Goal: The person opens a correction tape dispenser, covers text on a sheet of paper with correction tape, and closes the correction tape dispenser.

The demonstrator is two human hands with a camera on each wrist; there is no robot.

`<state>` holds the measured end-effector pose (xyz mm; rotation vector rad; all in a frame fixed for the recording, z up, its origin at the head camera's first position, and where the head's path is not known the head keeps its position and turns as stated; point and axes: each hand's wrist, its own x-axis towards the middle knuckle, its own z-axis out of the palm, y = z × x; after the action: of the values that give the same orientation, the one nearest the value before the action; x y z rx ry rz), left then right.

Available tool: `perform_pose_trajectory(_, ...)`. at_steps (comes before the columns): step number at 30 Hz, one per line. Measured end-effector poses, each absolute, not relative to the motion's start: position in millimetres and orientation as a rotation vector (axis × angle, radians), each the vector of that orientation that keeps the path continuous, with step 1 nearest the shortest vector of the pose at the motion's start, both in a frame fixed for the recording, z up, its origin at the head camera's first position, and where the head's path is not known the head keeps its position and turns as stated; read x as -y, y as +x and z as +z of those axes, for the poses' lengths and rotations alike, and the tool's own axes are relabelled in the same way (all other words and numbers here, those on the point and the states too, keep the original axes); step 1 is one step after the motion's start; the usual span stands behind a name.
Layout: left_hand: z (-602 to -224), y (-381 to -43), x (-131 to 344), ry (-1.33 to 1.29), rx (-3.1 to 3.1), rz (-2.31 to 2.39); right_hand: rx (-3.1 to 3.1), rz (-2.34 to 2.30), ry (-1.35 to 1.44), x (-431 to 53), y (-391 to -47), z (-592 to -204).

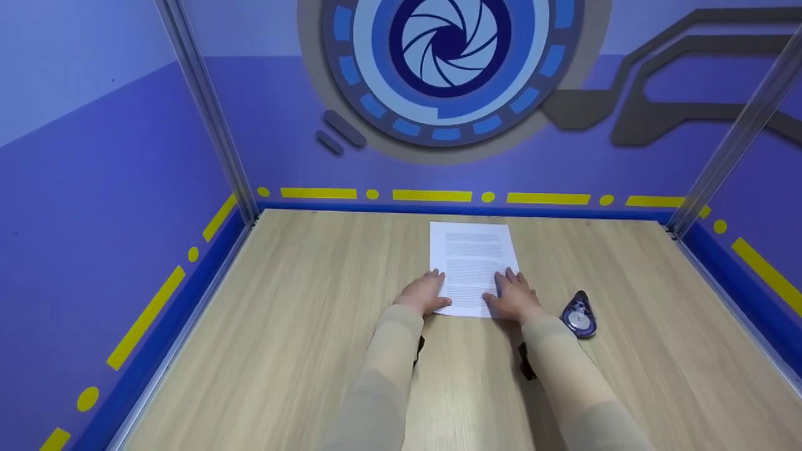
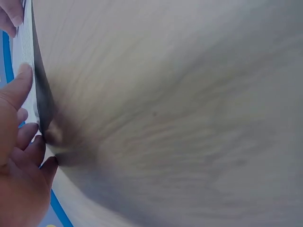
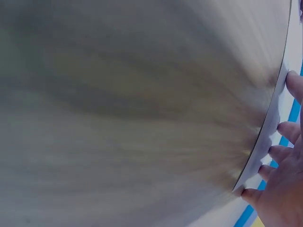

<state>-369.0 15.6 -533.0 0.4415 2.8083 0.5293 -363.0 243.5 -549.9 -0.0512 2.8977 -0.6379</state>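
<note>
A white sheet of paper (image 1: 473, 250) covered in printed lines lies flat on the wooden table. My left hand (image 1: 423, 294) rests at its lower left edge, with the thumb on the paper. On the lower right part of the sheet, my right hand (image 1: 514, 297) presses down with its fingers spread. In the left wrist view, the left thumb (image 2: 21, 82) lies over the paper's edge and the other fingers reach down beside it. The right wrist view shows the right fingers (image 3: 281, 153) straight and apart along the sheet.
A dark, see-through correction tape dispenser (image 1: 579, 316) lies on the table (image 1: 301, 326), just right of the right wrist. Purple panels (image 1: 263, 125) with yellow markings enclose the table at the back and both sides. Metal posts (image 1: 213, 119) stand at the back corners.
</note>
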Motion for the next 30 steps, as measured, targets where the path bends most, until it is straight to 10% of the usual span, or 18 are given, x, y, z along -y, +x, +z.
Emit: perform_pose_trajectory(30,-538.1,-340.4,18.2,0.686,-2.705,0.556,-2.841,-0.698,-0.191,-234.2,-310.2,-543.5)
